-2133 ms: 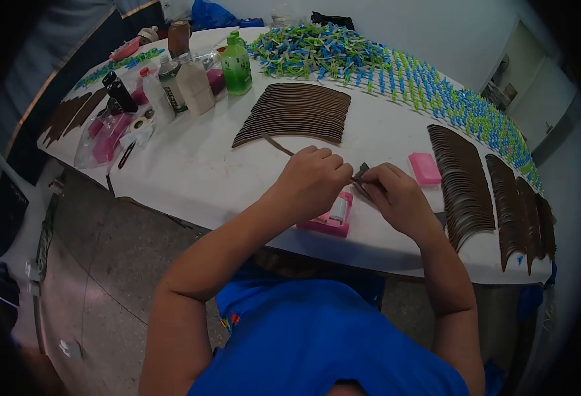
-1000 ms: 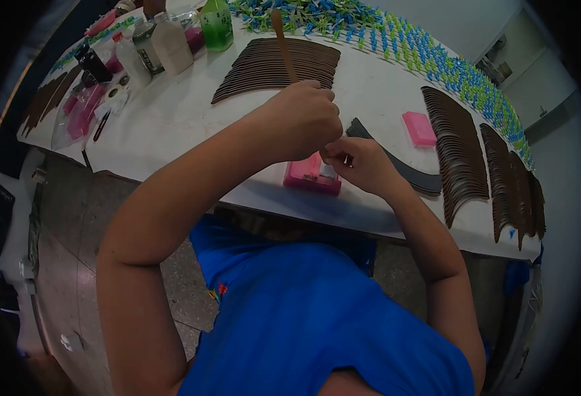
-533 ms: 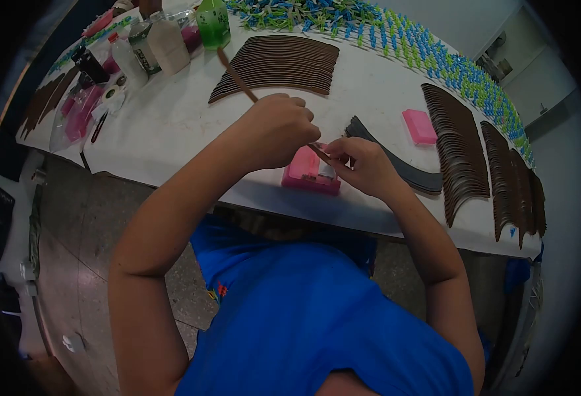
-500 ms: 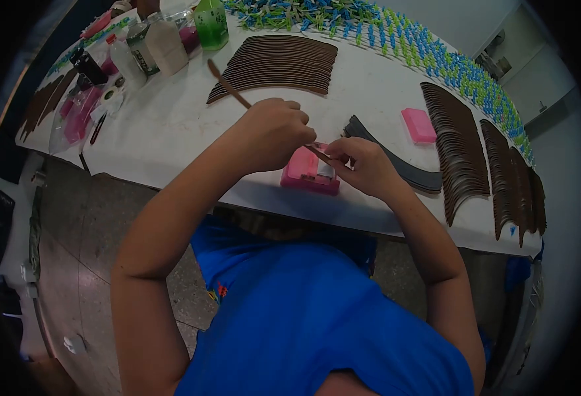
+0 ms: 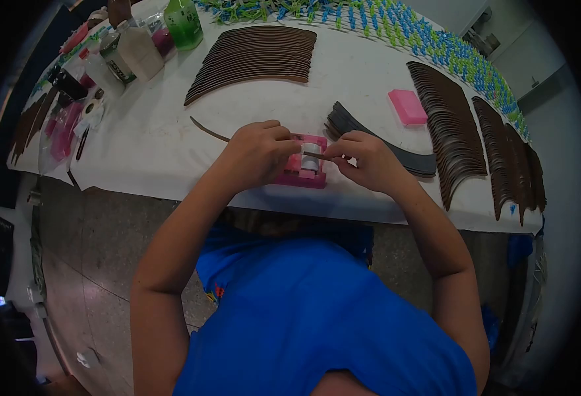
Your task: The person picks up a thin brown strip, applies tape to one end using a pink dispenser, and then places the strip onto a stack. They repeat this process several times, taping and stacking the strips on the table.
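A thin brown curved strip (image 5: 207, 130) is held between my two hands, over a pink box-like holder (image 5: 315, 179) with a whitish roller in it. My left hand (image 5: 259, 153) is closed round the strip, and the strip's free end sticks out to the left. My right hand (image 5: 364, 158) pinches the other end just right of the roller. Behind my right hand lies a small stack of dark grey curved strips (image 5: 396, 150). A pink block (image 5: 408, 107) rests beyond that stack.
On the white-covered table (image 5: 139, 142) a row of brown strips (image 5: 254, 59) lies at the back, with more brown strips (image 5: 450, 125) at the right. Bottles (image 5: 140, 49) stand at the back left. Blue and green pieces (image 5: 429, 49) line the far edge.
The strip has gone from steeply tilted to lower and flatter over the pink holder. My left hand has come down. The whole view has shifted slightly.
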The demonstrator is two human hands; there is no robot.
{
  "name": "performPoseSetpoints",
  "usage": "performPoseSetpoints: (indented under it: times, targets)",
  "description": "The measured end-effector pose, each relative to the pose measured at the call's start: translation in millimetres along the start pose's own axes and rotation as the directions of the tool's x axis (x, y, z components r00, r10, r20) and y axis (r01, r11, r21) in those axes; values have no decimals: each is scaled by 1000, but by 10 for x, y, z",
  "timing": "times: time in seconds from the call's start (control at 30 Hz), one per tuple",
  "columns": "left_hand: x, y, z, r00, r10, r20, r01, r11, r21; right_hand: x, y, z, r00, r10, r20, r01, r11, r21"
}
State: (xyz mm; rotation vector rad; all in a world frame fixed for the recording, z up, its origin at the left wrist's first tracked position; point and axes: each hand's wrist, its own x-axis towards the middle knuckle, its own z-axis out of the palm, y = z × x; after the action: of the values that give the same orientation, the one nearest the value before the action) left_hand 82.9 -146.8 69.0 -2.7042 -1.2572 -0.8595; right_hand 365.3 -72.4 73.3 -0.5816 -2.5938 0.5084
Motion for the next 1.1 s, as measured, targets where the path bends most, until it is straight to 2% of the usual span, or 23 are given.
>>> performPoseSetpoints:
  times: [0.23,0.33,0.4,0.43,0.5,0.7,0.73,0.8,0.93,1.0,1.1]
  targets:
    - [8,19,35,1000,-10,1,10,1000,-2,-208,93,-141,1000,27,1,-27,1000,-8]
    - [2,-7,69,999,11,-35,-11,1000,-24,-459,180,-340,995,96,37,-96,995,3]
    - [7,-2,69,1000,2,-31,-3,999,-36,-677,237,-500,972,232,37,-230,972,-48]
    - [10,0,66,1000,-1,-25,0,999,-49,-802,299,-559,973,229,41,-227,973,-46]
    - [22,-1,71,1000,-3,-19,2,999,-47,-1046,428,-658,946,320,-49,-322,946,-36]
    - [108,24,78,999,39,3,-39,998,-50,-1337,466,-916,907,414,-75,-418,906,-69]
    - [121,30,80,999,46,1,-46,998,-45,-1350,473,-941,905,418,-77,-423,904,-67]
    - [156,49,69,999,51,10,-51,998,-49,-1345,485,-991,945,311,-102,-324,935,-145]
    - [214,73,121,998,56,18,-54,996,-73,-1253,384,-1231,931,341,-132,-359,921,-152]
    - [248,88,202,999,46,-17,-48,995,-90,-1191,412,-1435,971,179,-156,-217,934,-284]
    - [306,121,277,997,27,-68,-37,988,-149,-1026,338,-1749,960,173,-219,-233,928,-291]
